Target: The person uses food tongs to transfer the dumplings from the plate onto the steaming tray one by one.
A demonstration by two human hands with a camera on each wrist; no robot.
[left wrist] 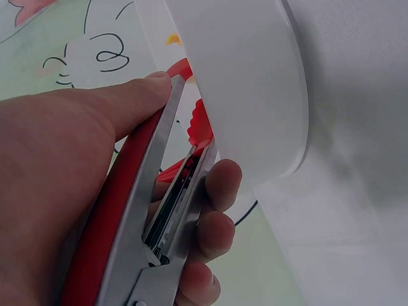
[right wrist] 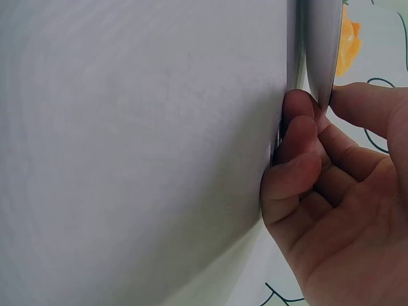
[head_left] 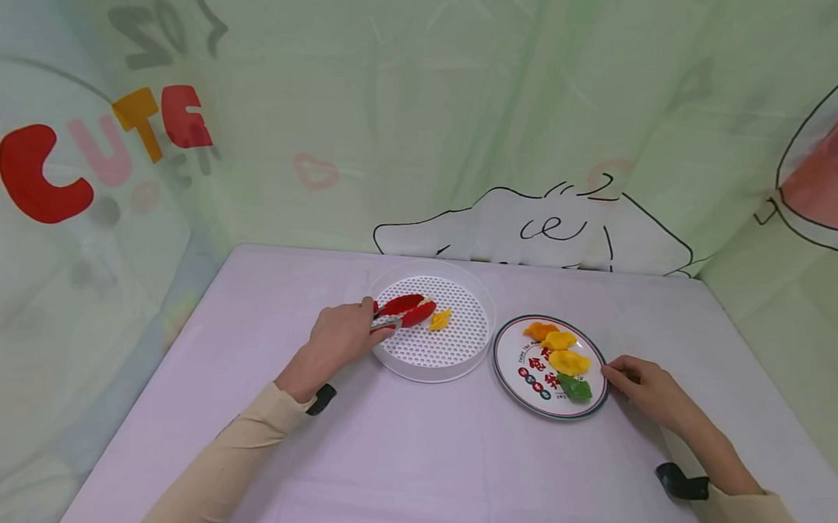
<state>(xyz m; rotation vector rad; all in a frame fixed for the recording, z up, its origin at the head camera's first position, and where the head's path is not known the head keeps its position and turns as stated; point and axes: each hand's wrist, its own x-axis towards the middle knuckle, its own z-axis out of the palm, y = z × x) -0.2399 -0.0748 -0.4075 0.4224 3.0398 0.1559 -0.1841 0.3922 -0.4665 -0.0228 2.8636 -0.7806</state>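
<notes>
My left hand [head_left: 342, 334] grips metal tongs [left wrist: 137, 204] with red tips [head_left: 417, 312]. The tips are over the white perforated round tray [head_left: 432, 365], close to a small yellow piece [head_left: 441, 319] lying in it; a pale bit shows between them. With thumb and fingers my right hand [head_left: 648, 388] pinches the right rim of a round plate [head_left: 512, 375]. On that plate lie an orange piece [head_left: 540, 331], two yellow pieces [head_left: 569, 362] and a green one [head_left: 574, 388].
Tray and plate stand side by side on a pale cloth-covered table [head_left: 410, 464]. Behind them hangs a printed curtain [head_left: 425, 121], which also runs down both sides.
</notes>
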